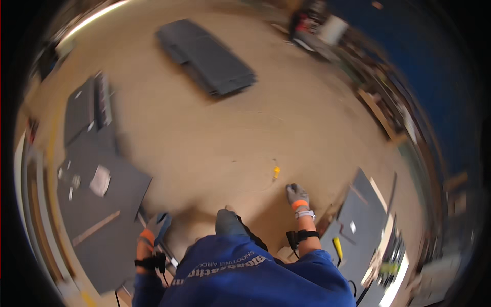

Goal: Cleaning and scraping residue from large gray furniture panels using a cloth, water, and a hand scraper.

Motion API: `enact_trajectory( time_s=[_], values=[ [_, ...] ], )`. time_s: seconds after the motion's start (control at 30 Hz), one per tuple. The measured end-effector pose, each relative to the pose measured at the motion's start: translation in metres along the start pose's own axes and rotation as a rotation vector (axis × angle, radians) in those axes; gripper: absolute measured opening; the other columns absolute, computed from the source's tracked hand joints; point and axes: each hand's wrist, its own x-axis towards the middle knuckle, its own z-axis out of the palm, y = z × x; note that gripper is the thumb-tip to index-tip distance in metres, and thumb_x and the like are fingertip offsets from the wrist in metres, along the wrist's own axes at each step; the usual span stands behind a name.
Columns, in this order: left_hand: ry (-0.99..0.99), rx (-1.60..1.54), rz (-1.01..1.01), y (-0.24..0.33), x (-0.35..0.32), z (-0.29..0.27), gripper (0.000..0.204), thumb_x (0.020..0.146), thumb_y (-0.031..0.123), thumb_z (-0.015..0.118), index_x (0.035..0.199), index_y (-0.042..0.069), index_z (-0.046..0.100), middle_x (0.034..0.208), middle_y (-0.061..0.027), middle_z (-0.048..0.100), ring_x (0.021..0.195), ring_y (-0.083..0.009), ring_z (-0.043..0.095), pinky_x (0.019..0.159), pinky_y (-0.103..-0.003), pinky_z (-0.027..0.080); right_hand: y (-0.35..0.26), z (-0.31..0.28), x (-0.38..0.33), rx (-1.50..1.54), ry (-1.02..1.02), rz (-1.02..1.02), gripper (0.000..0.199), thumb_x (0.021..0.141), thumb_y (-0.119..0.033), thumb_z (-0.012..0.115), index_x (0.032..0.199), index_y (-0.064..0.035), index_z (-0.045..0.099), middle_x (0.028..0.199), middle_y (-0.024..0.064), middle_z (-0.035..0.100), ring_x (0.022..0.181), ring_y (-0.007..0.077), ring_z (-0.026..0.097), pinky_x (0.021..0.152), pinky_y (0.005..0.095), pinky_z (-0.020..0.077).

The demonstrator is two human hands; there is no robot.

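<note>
1. The gloved left hand (157, 225) is just beside the right edge of the dark grey sheet (115, 202); I cannot tell whether it grips anything.
2. The gloved right hand (297, 196), fingers curled narrow, is over the floor (204, 138), near a small yellow object (276, 172).
3. A yellow handle (337, 248) lies by the left edge of a grey board (365, 220).
</note>
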Motion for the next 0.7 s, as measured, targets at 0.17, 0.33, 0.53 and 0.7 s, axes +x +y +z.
enact_trajectory(
  time_s=[0.17, 0.33, 0.53, 0.7],
  values=[
    [-0.011, -0.338, 0.044, 0.008, 0.018, -0.022, 0.027, 0.087, 0.02, 0.057, 0.104, -0.001, 0.056, 0.09, -0.0136, 0.063, 0.077, -0.0203, 0.063, 0.069, -0.031, 0.052, -0.082, 0.04, 0.082, 0.085, -0.16, -0.218, 0.038, 0.084, -0.036, 0.053, 0.097, -0.0014, 0.065, 0.099, 0.0171, 0.065, 0.093, 0.0307, 0.062, 0.081, 0.037, 0.0466],
    [0.071, -0.489, -0.455, 0.023, 0.042, -0.036, 0.028, 0.088, 0.021, 0.051, 0.105, -0.002, 0.053, 0.087, -0.0163, 0.063, 0.076, -0.0232, 0.066, 0.065, -0.032, 0.054, -0.204, 0.12, 0.184, -0.15, -0.303, -0.408, 0.046, 0.083, -0.039, 0.053, 0.108, -0.0019, 0.058, 0.099, 0.0185, 0.064, 0.095, 0.0325, 0.061, 0.084, 0.0388, 0.0461],
    [0.443, -0.706, -0.468, -0.016, 0.054, -0.012, 0.032, 0.088, 0.025, 0.048, 0.106, -0.002, 0.053, 0.09, -0.0144, 0.062, 0.074, -0.0214, 0.065, 0.07, -0.031, 0.053, -0.391, 0.196, 0.225, -0.164, -0.601, -0.949, 0.061, 0.081, -0.043, 0.056, 0.122, 0.0009, 0.047, 0.125, 0.0224, 0.05, 0.112, 0.0338, 0.052, 0.094, 0.0393, 0.0405],
    [0.656, -0.931, -0.603, -0.041, 0.072, -0.021, 0.037, 0.086, 0.034, 0.049, 0.096, -0.001, 0.057, 0.089, -0.0103, 0.063, 0.074, -0.0173, 0.064, 0.067, -0.027, 0.049, -0.56, 0.242, 0.167, -0.273, -0.42, -1.569, 0.059, 0.076, -0.044, 0.061, 0.114, 0.0003, 0.051, 0.114, 0.0217, 0.052, 0.113, 0.0366, 0.044, 0.095, 0.0413, 0.0379]
  ],
)
